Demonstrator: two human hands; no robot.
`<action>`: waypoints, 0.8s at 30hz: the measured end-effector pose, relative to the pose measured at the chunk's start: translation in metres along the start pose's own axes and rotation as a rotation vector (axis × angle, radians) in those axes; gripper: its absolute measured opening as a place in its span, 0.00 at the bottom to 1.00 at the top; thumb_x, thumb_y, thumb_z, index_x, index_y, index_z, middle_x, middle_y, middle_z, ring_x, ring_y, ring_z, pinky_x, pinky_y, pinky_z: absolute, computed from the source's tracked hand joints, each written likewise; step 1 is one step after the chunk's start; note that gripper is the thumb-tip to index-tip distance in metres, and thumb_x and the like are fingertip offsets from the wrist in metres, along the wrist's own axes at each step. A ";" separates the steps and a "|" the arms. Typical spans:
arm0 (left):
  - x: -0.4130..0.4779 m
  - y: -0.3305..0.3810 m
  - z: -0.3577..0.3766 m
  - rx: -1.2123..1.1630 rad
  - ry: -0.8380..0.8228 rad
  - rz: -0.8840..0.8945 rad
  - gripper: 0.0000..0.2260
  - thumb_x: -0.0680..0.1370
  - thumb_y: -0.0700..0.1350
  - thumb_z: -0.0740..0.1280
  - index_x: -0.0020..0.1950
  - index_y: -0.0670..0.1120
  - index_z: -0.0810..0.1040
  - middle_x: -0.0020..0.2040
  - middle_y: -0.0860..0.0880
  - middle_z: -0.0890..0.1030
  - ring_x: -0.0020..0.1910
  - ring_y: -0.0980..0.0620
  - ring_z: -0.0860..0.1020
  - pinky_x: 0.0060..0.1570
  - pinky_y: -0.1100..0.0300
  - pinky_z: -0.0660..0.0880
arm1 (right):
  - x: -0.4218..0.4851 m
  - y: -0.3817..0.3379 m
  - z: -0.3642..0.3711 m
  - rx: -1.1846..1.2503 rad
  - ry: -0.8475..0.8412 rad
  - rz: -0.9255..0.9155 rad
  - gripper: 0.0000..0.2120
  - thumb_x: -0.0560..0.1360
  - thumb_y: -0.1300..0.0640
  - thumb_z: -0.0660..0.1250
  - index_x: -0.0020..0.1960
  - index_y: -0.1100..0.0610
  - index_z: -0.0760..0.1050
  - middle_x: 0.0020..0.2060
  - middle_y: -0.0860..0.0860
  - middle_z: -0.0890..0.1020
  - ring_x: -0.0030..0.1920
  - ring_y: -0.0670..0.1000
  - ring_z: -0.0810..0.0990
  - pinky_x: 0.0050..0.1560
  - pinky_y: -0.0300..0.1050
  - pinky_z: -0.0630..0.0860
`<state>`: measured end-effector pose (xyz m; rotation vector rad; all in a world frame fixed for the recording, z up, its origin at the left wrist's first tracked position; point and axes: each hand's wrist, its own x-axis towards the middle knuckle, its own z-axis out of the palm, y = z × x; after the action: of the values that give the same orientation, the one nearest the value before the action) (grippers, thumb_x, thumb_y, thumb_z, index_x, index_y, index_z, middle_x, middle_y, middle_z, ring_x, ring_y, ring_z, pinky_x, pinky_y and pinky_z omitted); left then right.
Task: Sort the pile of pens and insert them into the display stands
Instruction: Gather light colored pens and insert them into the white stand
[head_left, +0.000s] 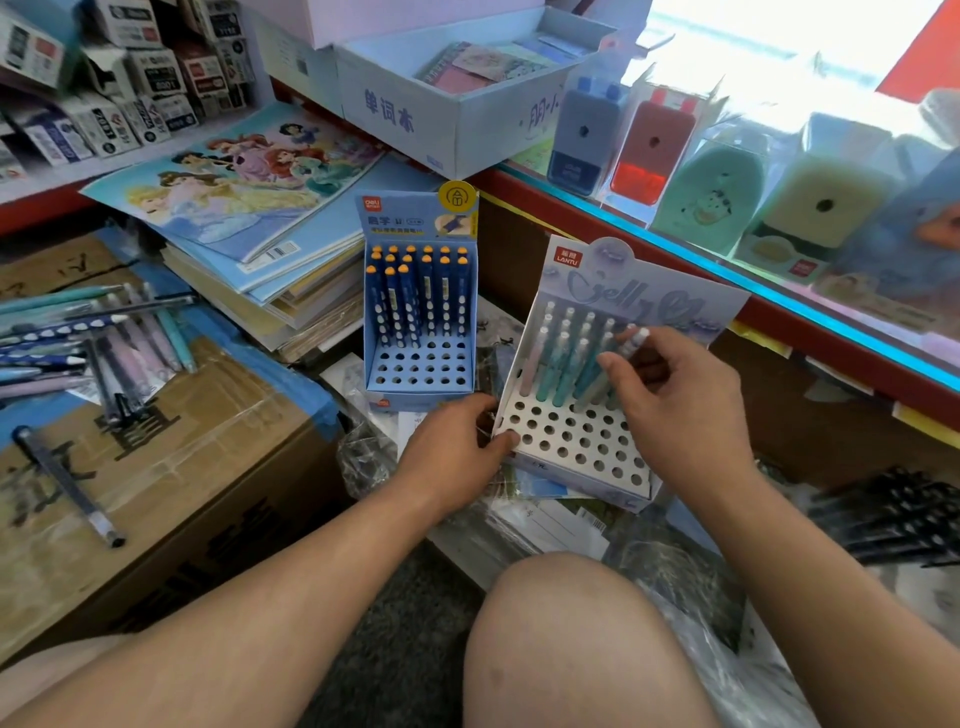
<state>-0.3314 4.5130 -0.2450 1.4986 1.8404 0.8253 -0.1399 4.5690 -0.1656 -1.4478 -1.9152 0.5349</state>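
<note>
Pen going into the white stand (571, 447)

Right hand (680, 400) pinches a pen (631, 345) over it; left hand (457, 441) grips its near-left corner.

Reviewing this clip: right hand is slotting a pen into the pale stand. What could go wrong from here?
1. The pale stand sits tilted on loose plastic wrap; pushing could tip it, though the left hand steadies its corner.
2. The right hand crowds the seated pens and may knock them askew.
3. The pen could miss its hole.
</note>
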 end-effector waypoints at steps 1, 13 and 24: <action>0.000 0.000 0.000 0.000 -0.001 -0.001 0.14 0.79 0.52 0.70 0.64 0.52 0.79 0.55 0.55 0.84 0.51 0.56 0.81 0.55 0.52 0.80 | 0.000 0.000 0.000 -0.008 -0.006 0.001 0.05 0.79 0.50 0.69 0.53 0.50 0.79 0.44 0.43 0.80 0.45 0.43 0.80 0.48 0.47 0.81; 0.000 -0.004 0.003 0.002 0.010 0.010 0.13 0.79 0.52 0.70 0.63 0.52 0.79 0.55 0.55 0.83 0.51 0.56 0.80 0.54 0.53 0.80 | 0.002 0.002 0.010 -0.105 -0.013 0.032 0.13 0.77 0.49 0.72 0.59 0.52 0.76 0.46 0.44 0.82 0.46 0.46 0.81 0.50 0.48 0.82; 0.000 -0.005 0.005 0.025 0.028 0.019 0.13 0.79 0.52 0.70 0.63 0.53 0.79 0.55 0.54 0.83 0.51 0.55 0.80 0.53 0.54 0.80 | 0.001 0.009 0.031 -0.302 0.010 0.062 0.14 0.78 0.41 0.69 0.51 0.52 0.80 0.42 0.45 0.84 0.39 0.46 0.78 0.42 0.44 0.76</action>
<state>-0.3298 4.5124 -0.2518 1.5296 1.8663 0.8388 -0.1562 4.5749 -0.1922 -1.6987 -2.0128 0.2724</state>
